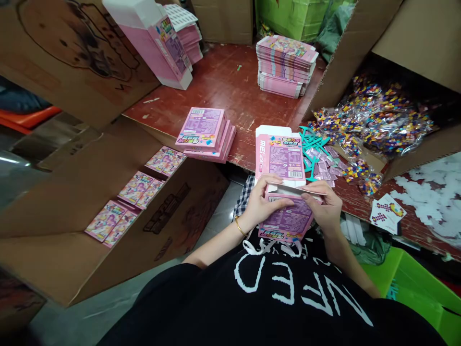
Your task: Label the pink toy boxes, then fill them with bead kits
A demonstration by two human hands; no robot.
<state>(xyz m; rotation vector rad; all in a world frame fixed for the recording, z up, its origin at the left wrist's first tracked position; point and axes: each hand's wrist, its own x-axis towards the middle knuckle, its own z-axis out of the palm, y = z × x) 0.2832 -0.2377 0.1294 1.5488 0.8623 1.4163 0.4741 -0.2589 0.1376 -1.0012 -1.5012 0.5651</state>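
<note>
Close to my body I hold a small pink and purple printed box between both hands, its end facing the table partly open. My left hand grips its left side, thumb across the printed face. On the right side, my right hand pinches the box near the end flap. Just beyond, at the table edge, lies a flat pink carton with white flaps. Beside it are turquoise plastic pieces and small pinkish packets.
Closed pink boxes are stacked left on the red table. A pile of flat cartons stands behind. Bags of colourful bits fill a cardboard box at right. A large carton at left holds several boxes. A green bin is lower right.
</note>
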